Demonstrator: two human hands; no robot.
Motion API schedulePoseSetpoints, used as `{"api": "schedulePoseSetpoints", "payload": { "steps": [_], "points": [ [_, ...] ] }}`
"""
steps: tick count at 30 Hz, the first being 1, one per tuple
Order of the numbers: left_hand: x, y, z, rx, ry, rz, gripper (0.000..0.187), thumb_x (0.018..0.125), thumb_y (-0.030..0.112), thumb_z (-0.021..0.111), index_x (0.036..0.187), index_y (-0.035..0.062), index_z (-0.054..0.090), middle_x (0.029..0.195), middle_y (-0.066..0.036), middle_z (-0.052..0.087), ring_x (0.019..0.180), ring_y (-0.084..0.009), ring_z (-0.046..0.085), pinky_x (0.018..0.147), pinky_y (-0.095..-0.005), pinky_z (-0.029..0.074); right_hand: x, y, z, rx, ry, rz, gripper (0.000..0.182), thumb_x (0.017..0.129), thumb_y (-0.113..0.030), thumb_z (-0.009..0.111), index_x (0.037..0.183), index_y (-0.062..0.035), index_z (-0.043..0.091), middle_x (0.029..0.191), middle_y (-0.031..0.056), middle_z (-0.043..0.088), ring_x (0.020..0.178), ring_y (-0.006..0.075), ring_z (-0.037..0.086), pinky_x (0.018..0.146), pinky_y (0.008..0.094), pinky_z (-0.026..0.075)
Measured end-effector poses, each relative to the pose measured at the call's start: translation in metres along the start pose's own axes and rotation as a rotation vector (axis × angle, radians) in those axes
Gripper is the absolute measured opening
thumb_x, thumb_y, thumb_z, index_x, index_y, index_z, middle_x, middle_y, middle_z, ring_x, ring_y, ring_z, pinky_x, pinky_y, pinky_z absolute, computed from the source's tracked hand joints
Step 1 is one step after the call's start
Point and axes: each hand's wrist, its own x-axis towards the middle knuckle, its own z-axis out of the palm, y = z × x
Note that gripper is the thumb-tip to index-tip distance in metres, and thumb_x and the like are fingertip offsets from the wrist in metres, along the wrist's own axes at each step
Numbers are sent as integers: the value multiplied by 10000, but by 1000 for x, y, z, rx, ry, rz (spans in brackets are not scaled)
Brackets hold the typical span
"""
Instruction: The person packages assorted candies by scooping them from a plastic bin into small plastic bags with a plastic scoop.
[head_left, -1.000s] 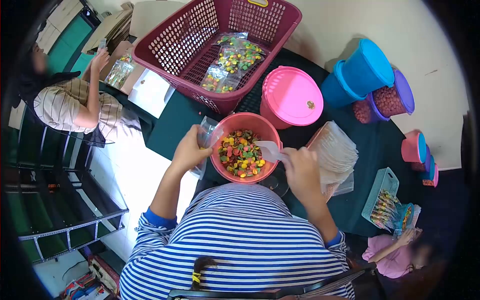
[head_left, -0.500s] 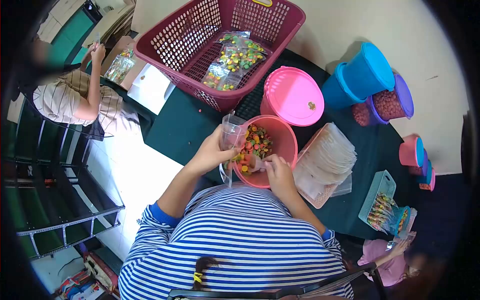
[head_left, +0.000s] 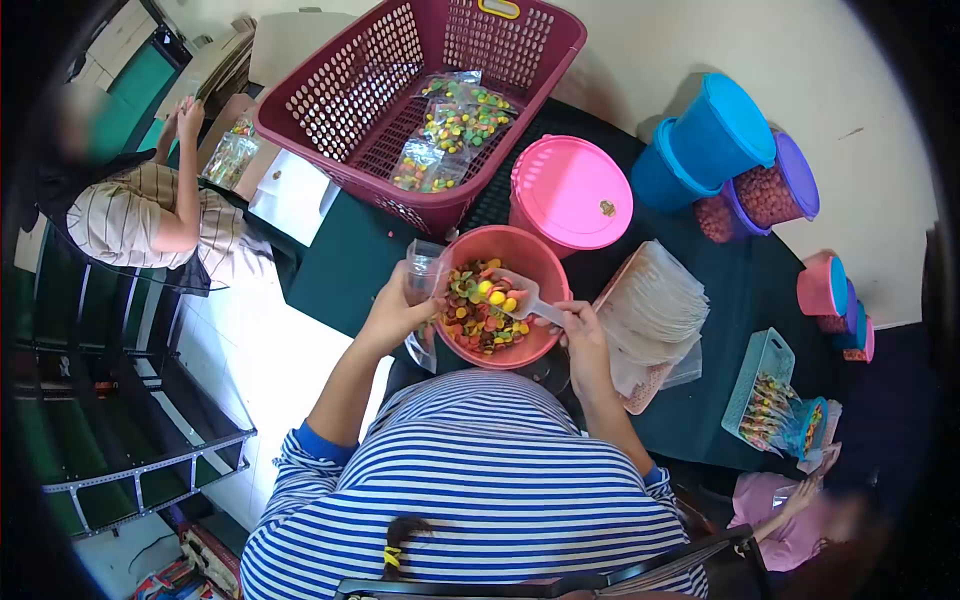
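My left hand (head_left: 388, 312) is closed on a clear plastic bag (head_left: 424, 268) at the left rim of a pink bucket (head_left: 540, 258). Part of the bag hangs below my fingers. Small round candies (head_left: 478, 325) in red, yellow, green and orange fill the bucket's lower part. Over them my right hand (head_left: 584, 335) grips the handle of a translucent scoop (head_left: 538, 305), its bowl loaded with yellow and reddish candies. To the right, a stack of clear bags (head_left: 655, 305) lies in a pinkish tray (head_left: 642, 400).
Filled candy packets (head_left: 452, 130) lie in a maroon basket (head_left: 350, 160). A pink lidded tub (head_left: 572, 190) and blue tubs (head_left: 715, 135) stand behind the bucket. At right is a teal basket (head_left: 745, 385) of packets. One person (head_left: 140, 215) is at left, another (head_left: 775, 510) at lower right.
My right hand has moved right and brought the scoop up out of the candies with a load in it. My left hand with the bag has shifted slightly left.
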Motion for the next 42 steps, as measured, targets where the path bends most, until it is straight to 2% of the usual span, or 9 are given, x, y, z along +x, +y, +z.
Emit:
{"api": "schedulePoseSetpoints", "payload": {
  "steps": [4,6,8,9,17,19,25,34,42],
  "points": [
    [-3,-7,-8,187,97,2,555,797,106,713,1245,1,404,869,-105,650,566,-158,627,516,-276,502,0,-3,-18,138,50,38,206,1037,-218,478,1148,-66,561,961,93,705,786,68,525,703,194,422],
    [-6,-10,-10,234,51,-150,605,764,120,722,1276,-5,426,1038,-174,641,828,-226,676,678,-353,550,2,-3,-24,222,81,106,227,1036,-253,490,1149,-70,562,952,100,700,760,80,526,714,205,424],
    [-5,-30,-7,670,188,303,665,734,108,729,1329,10,448,1266,-235,543,1156,-289,569,894,-423,507,4,-4,-24,235,94,83,236,1036,-263,490,1143,-66,565,942,99,698,746,84,525,714,213,422],
    [-12,-12,2,805,223,232,732,686,107,758,1359,48,477,1396,-232,431,1278,-340,443,1008,-453,435,6,-5,-25,245,109,63,246,1036,-273,489,1137,-63,568,932,97,695,732,88,525,714,220,420],
    [-18,23,18,679,1,254,800,612,125,826,1338,70,494,1110,-189,624,1017,-379,604,932,-449,470,2,-35,-15,262,39,-43,249,1033,-276,495,1092,-49,578,865,93,679,740,111,591,702,240,424],
    [-22,18,23,601,-36,336,760,621,132,828,1300,51,496,1065,-188,648,1001,-371,626,904,-444,485,4,-38,-11,217,-3,-63,208,1040,-235,477,1062,-63,592,840,82,684,645,60,520,521,174,374],
    [-30,29,32,602,-121,338,672,667,138,804,1263,46,509,1160,-174,632,1048,-324,639,897,-413,519,3,-75,-9,-65,-91,-165,162,1032,-147,478,1040,-28,587,734,44,615,481,41,466,435,186,358],
    [-30,39,38,517,-224,368,656,685,126,766,1283,31,515,1146,-166,629,1033,-304,635,932,-387,506,-3,-94,6,-469,-54,-349,151,1004,-127,515,975,-17,614,680,24,573,559,58,525,505,226,405],
    [-30,31,43,453,-294,348,738,692,93,752,1361,24,447,1282,-166,550,1185,-285,584,1030,-383,467,-8,-95,18,-326,-81,-255,132,982,-104,534,940,-9,615,758,61,602,630,115,589,585,258,455]
  ]
}}
